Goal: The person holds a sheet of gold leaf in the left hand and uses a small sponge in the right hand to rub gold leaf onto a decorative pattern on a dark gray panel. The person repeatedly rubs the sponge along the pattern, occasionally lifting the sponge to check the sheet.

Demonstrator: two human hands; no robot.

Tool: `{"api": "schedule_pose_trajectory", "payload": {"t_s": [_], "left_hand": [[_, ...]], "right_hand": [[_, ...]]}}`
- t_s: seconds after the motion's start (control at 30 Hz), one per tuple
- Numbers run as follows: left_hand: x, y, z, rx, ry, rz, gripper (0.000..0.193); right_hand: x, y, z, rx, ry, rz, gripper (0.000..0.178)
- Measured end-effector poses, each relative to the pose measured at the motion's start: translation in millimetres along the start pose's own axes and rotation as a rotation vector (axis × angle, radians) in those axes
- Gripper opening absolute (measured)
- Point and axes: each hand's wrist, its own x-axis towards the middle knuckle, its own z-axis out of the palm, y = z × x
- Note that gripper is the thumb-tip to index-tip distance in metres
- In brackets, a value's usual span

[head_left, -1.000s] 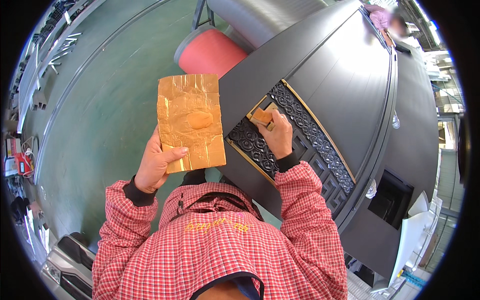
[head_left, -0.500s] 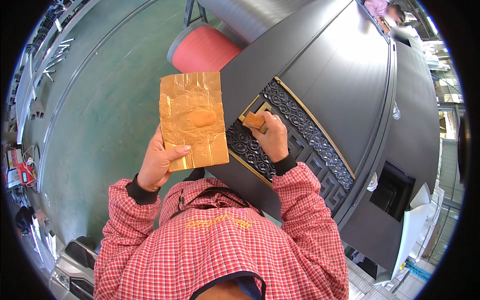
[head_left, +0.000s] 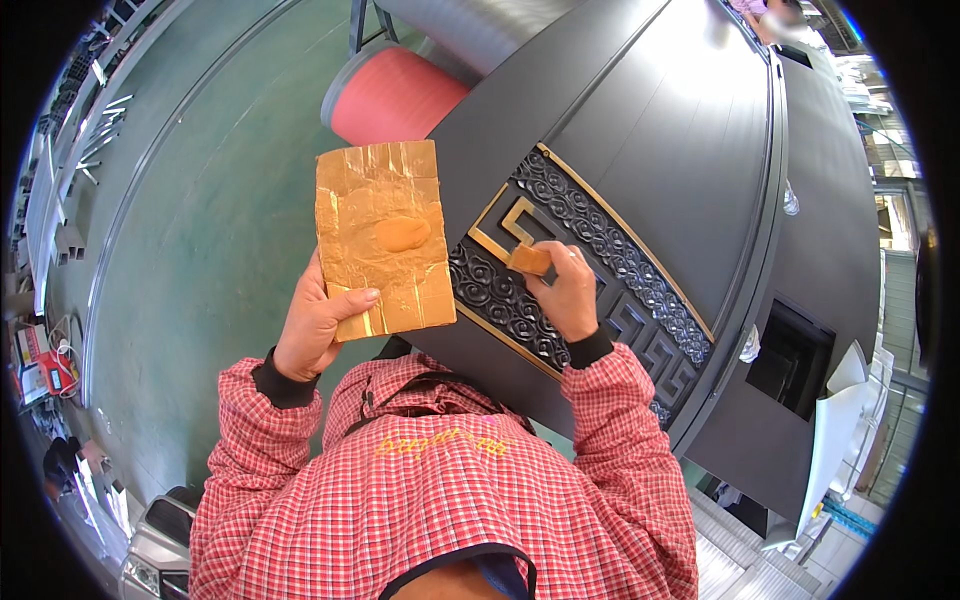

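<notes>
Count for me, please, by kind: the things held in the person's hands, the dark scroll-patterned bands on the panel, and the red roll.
Gold-coloured board, in left hand: 1
Small orange-brown pad, in right hand: 1
Dark scroll-patterned bands: 2
Red roll: 1
Total: 5

Ahead and left of the torso [head_left: 440, 485], the left hand [head_left: 322, 320] grips with its thumb laid on top; ahead and right of it, the right hand [head_left: 568, 294] pinches with curled fingers.
</notes>
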Motion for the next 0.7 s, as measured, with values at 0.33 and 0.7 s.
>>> {"api": "schedule_pose_trajectory", "payload": {"t_s": [0.33,0.7], "left_hand": [[7,-2,-2,-0.002,-0.018,-0.003,0.069],[10,0,-9,-0.023,-0.036,-0.007,0.068]], "right_hand": [[-4,4,6,0.047,0.095,0.009,0.033],[21,-26,40,0.124,0.154,-0.038,0.032]]}}
